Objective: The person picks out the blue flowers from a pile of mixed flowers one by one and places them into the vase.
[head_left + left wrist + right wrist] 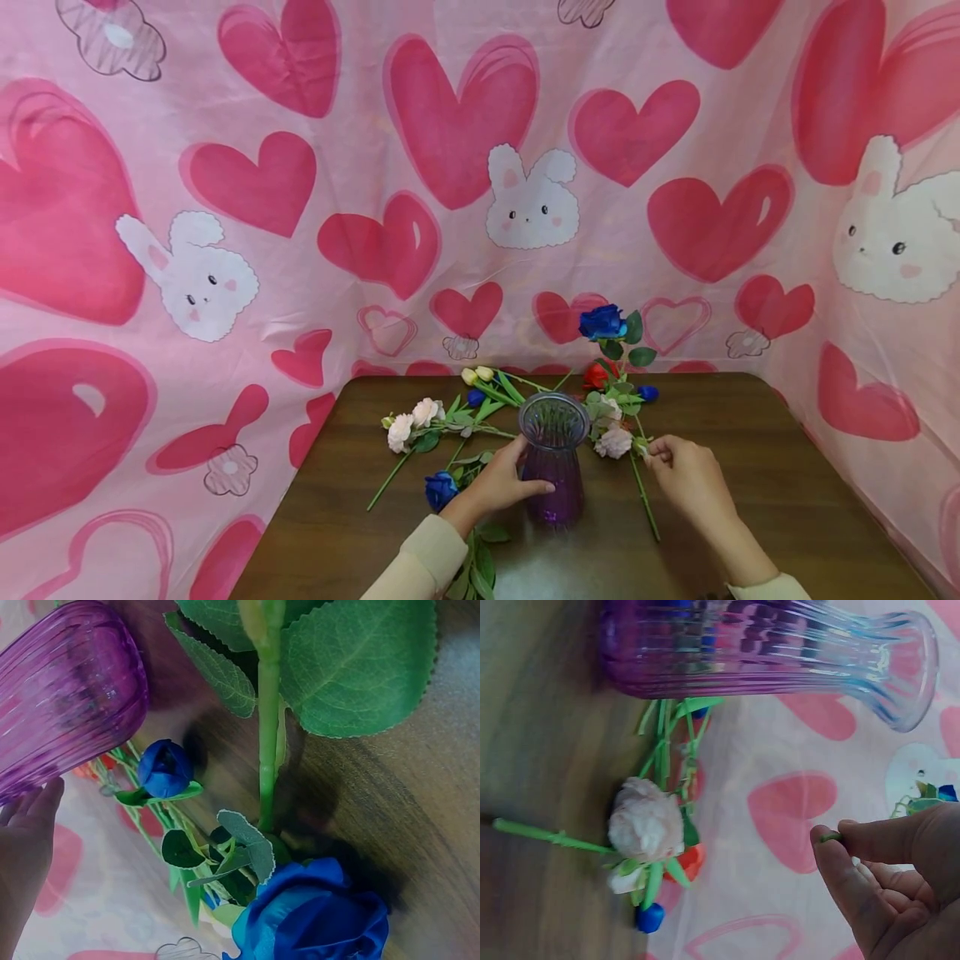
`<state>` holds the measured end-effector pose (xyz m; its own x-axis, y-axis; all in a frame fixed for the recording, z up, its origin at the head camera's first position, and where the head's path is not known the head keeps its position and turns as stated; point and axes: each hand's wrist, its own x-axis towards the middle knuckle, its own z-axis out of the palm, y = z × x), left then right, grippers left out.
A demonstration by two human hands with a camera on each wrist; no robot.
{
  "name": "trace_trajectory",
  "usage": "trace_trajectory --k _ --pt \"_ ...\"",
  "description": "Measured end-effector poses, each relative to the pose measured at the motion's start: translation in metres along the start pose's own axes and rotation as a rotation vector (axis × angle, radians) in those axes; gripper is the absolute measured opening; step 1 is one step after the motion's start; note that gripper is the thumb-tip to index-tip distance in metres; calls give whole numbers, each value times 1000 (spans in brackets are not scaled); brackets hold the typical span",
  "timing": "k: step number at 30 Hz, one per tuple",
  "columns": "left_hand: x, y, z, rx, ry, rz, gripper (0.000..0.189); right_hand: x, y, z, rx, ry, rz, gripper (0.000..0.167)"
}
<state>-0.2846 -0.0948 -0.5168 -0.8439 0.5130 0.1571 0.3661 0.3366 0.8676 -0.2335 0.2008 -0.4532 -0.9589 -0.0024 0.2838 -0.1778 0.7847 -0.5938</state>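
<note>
Left hand (501,483) grips purple vase (564,467) | right hand (688,479), apart, pinches green stem (831,838) | step: seemingly arranging | next: likely needs lifting stem above vase

On the brown wooden table (750,450), oval yellow tulips (483,374) lie near the far edge, behind and left of the ribbed purple glass vase (560,467).
</note>
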Motion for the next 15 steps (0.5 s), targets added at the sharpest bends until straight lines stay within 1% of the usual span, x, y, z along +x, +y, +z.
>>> trace_trajectory --k 7,11,15 --pt "0 0 0 5 1 19 85 9 -18 -7 31 77 -29 7" --pt "0 1 0 6 3 14 85 15 -30 -13 54 97 -54 8" --pt "0 1 0 10 1 12 85 20 -41 -19 63 115 -98 9"
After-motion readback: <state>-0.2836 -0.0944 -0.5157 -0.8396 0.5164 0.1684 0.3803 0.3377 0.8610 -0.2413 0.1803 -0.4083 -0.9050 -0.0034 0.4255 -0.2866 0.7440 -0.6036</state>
